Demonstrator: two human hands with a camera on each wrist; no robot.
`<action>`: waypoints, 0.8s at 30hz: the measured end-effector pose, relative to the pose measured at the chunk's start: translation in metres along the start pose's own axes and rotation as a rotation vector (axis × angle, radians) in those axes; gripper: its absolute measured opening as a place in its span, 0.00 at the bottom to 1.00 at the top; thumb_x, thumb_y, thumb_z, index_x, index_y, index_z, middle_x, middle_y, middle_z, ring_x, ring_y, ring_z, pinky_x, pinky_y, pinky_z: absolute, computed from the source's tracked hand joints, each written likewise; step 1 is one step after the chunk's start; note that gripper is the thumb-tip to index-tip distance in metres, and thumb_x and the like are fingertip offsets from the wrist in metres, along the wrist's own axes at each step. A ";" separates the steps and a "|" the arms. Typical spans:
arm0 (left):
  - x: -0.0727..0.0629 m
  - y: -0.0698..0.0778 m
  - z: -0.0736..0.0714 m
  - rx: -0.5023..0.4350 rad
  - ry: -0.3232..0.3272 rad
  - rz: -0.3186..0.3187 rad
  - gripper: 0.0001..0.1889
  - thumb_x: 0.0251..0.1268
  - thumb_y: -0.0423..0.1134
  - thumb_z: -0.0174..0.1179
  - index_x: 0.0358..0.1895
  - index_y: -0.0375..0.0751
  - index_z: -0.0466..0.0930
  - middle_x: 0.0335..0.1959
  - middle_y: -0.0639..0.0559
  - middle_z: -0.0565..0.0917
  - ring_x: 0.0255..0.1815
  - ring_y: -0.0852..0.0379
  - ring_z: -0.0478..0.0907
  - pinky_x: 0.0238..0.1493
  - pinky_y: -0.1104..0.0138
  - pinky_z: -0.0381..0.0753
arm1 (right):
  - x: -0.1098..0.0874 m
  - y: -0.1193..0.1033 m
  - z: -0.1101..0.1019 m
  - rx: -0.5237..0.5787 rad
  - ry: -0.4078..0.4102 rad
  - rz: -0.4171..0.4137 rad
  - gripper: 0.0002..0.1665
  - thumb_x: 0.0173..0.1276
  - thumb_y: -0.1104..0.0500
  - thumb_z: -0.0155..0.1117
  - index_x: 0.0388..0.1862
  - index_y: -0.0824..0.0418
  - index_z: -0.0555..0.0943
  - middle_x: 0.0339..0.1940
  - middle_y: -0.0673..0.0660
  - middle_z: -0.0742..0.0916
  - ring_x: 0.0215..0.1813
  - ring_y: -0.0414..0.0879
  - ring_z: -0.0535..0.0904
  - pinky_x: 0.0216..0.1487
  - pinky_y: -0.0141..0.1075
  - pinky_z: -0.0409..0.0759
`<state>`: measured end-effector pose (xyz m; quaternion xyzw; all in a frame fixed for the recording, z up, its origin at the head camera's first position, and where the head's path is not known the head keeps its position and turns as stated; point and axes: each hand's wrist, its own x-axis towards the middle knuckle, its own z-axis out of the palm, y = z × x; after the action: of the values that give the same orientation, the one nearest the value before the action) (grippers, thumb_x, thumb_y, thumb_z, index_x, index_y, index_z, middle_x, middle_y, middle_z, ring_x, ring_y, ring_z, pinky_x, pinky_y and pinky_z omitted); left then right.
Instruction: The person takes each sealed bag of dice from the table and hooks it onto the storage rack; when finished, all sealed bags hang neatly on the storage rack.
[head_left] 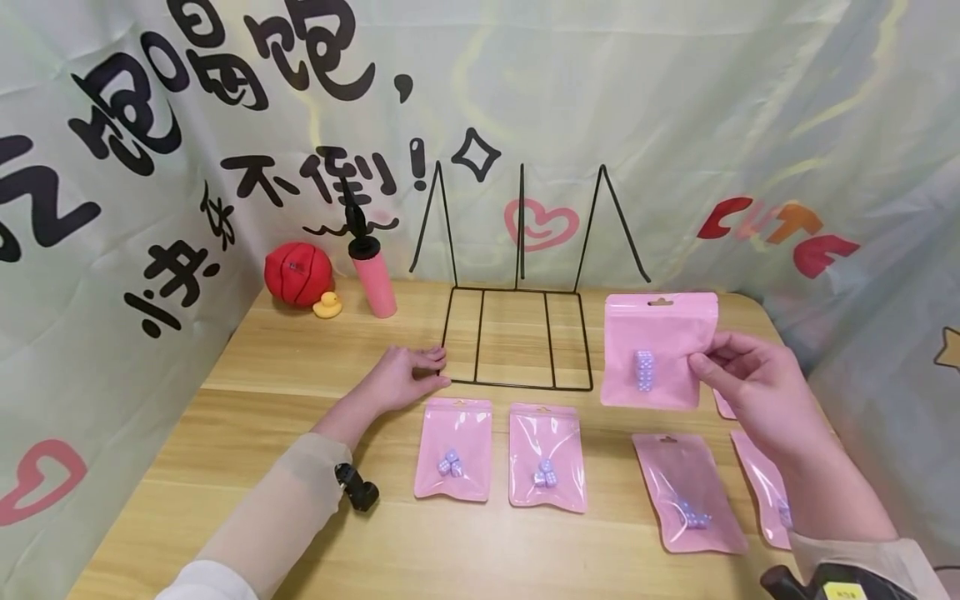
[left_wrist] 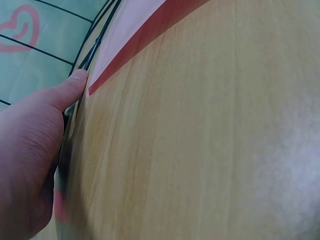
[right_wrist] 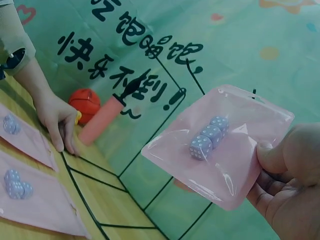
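Note:
My right hand pinches the right edge of a pink zip bag, thumb in front, and holds it upright above the table to the right of a black wire rack. Three lilac dice show through the bag's clear front, stacked in a row. At the rack's front left corner, my left hand grips the wire between thumb and fingers; its thumb lies against the wire in the left wrist view. Two pink bags with dice, a left one and a right one, lie flat before the rack.
More pink bags lie at the right, one nearer me and another partly behind my right forearm. A red ball, a yellow toy duck and a pink hand pump stand at the back left. A printed cloth hangs behind.

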<state>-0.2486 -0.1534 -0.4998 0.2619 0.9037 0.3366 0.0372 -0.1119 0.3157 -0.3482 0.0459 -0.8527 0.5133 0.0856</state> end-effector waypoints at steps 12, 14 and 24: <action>0.000 0.002 -0.001 -0.001 -0.012 -0.010 0.23 0.69 0.52 0.74 0.60 0.42 0.87 0.68 0.53 0.80 0.72 0.51 0.75 0.80 0.35 0.44 | 0.014 -0.013 0.003 0.033 0.021 -0.033 0.09 0.77 0.65 0.68 0.52 0.65 0.86 0.40 0.52 0.90 0.39 0.40 0.81 0.41 0.22 0.82; 0.000 0.002 -0.001 0.000 -0.010 -0.003 0.23 0.69 0.51 0.74 0.60 0.42 0.87 0.68 0.52 0.81 0.72 0.51 0.75 0.80 0.36 0.46 | 0.017 -0.013 0.004 0.019 0.019 -0.025 0.09 0.78 0.64 0.67 0.53 0.64 0.86 0.40 0.50 0.89 0.39 0.41 0.81 0.40 0.23 0.82; 0.000 0.000 0.001 0.001 0.007 0.011 0.23 0.68 0.50 0.74 0.59 0.41 0.88 0.67 0.51 0.81 0.71 0.50 0.76 0.80 0.44 0.57 | 0.029 -0.010 0.013 0.193 0.025 -0.059 0.05 0.75 0.68 0.69 0.47 0.67 0.87 0.37 0.51 0.90 0.36 0.39 0.83 0.39 0.23 0.83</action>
<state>-0.2490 -0.1531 -0.5004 0.2655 0.9026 0.3373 0.0321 -0.1399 0.2996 -0.3404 0.0727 -0.7965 0.5907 0.1067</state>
